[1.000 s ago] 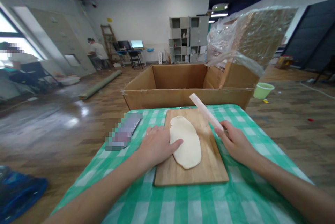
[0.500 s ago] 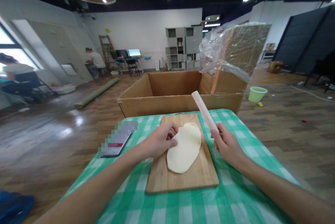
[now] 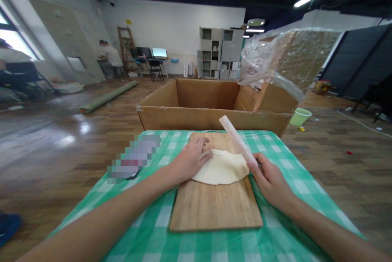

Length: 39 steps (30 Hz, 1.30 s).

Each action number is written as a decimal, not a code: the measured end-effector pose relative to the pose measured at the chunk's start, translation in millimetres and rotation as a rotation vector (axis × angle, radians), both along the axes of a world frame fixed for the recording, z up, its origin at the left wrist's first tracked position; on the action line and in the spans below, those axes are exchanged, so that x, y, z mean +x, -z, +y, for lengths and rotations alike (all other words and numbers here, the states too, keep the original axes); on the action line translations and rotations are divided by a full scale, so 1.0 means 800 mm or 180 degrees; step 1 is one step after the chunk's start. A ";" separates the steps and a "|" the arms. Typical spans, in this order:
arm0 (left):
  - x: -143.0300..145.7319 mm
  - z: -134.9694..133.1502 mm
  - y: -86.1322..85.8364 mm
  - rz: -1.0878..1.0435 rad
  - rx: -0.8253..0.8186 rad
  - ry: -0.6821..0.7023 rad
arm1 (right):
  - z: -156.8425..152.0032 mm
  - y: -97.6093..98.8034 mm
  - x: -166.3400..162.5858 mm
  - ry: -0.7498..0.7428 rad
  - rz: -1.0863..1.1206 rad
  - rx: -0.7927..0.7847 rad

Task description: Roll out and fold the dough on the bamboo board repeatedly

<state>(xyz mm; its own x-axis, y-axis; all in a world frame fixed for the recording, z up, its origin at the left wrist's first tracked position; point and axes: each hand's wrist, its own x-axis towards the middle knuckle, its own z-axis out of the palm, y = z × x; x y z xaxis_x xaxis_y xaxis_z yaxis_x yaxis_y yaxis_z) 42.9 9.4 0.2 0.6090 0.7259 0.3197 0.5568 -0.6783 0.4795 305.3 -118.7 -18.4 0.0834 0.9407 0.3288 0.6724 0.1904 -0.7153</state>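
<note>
A flat sheet of pale dough [image 3: 223,169] lies crosswise on a wooden cutting board [image 3: 216,211]. My left hand [image 3: 192,159] rests at its left end, thumb and fingers apart, touching the dough. Gripped in my right hand [image 3: 271,180] is a pale rolling pin [image 3: 237,137], raised at a slant with its far end pointing up and left. The right thumb is by the dough's right end; whether it presses on the dough I cannot tell.
The board sits on a green checked tablecloth [image 3: 153,221]. A flat, partly pixelated object [image 3: 134,160] lies at the left. Beyond the table stands a large open cardboard box [image 3: 183,118] with plastic-wrapped board. A green bucket [image 3: 300,117] stands on the floor at right.
The dough has turned from lengthwise to crosswise on the board. My left fingers have spread from a curled grip. My right hand, still holding the rolling pin, has come to the dough's right end.
</note>
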 end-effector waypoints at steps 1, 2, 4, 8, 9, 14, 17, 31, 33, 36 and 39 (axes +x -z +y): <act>-0.007 -0.010 0.003 0.0118 0.0103 -0.0127 | 0.001 0.001 0.001 0.0035 0.0000 -0.0040; -0.015 -0.019 0.005 0.0248 0.0183 -0.0233 | 0.001 0.001 0.001 0.0069 0.0000 -0.0082; -0.030 -0.034 0.006 0.0427 0.0242 -0.0404 | 0.002 0.001 0.002 0.0124 -0.0038 -0.0140; -0.045 -0.041 0.004 0.0460 -0.0187 -0.0648 | 0.005 0.001 0.002 0.0165 -0.0227 -0.0098; -0.046 -0.038 0.003 0.0426 -0.0340 -0.0705 | 0.006 0.000 0.002 0.0162 -0.0280 -0.0074; -0.054 -0.033 0.004 0.0040 -0.0713 -0.0788 | 0.005 0.000 -0.003 0.0124 -0.0549 0.0077; -0.063 -0.039 0.004 -0.0348 -0.0663 -0.0641 | 0.004 -0.003 -0.005 0.0060 -0.0678 0.0109; -0.081 -0.039 -0.008 -0.0597 0.0810 -0.0701 | 0.035 -0.055 -0.019 -0.1004 -0.2034 0.0000; -0.073 -0.050 -0.011 -0.0137 0.0865 -0.0324 | 0.036 -0.051 -0.031 -0.1157 -0.2103 0.0040; -0.058 -0.059 -0.008 0.0447 0.0781 -0.0081 | 0.039 -0.044 -0.043 -0.1159 -0.2188 0.0203; -0.043 -0.051 -0.003 0.0822 0.0744 -0.0170 | 0.052 -0.039 -0.047 -0.0978 -0.2272 0.0400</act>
